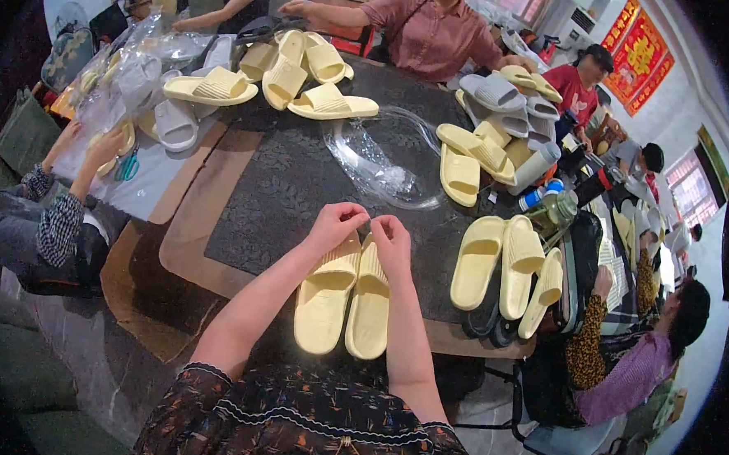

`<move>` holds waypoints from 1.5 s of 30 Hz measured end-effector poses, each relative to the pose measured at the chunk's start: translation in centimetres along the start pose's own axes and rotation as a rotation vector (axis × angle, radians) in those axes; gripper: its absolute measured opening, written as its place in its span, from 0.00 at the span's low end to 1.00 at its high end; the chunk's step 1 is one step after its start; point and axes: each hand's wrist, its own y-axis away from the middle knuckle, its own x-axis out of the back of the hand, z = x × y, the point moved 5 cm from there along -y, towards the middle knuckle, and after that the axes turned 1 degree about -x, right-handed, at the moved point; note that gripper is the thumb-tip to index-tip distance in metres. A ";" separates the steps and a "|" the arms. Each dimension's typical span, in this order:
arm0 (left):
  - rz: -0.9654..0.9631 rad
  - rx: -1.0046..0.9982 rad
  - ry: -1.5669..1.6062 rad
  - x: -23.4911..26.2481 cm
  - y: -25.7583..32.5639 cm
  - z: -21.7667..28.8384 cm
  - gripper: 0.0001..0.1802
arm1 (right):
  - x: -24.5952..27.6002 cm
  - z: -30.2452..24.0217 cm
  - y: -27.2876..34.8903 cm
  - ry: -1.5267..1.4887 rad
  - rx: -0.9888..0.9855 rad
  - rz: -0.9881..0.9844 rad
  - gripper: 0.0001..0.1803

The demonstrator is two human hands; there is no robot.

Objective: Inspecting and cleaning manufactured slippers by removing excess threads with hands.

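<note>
A pair of pale yellow slide slippers lies side by side at the near table edge, a left slipper [323, 308] and a right slipper [368, 322], heels toward me. Over their toe ends, my left hand [339, 226] and my right hand [391, 241] meet with the fingertips pinched. Whatever lies between the fingers is too small to make out. The hands and wrists cover part of the ribbed straps. Just beyond them, a crumpled clear plastic bag [376, 166] is spread on the dark table mat [276, 186].
To the right stand several yellow slippers [518, 256]; beyond them are a pile of grey and yellow slippers [495, 102], a grey bottle [537, 166] and a glass jar [561, 209]. More yellow slippers [286, 79] lie at the far left. Co-workers sit around the table.
</note>
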 end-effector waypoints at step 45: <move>0.089 -0.031 -0.006 0.4 -0.1 -0.7 0.10 | 0.0 1.2 -0.2 -0.076 -0.047 -0.031 0.07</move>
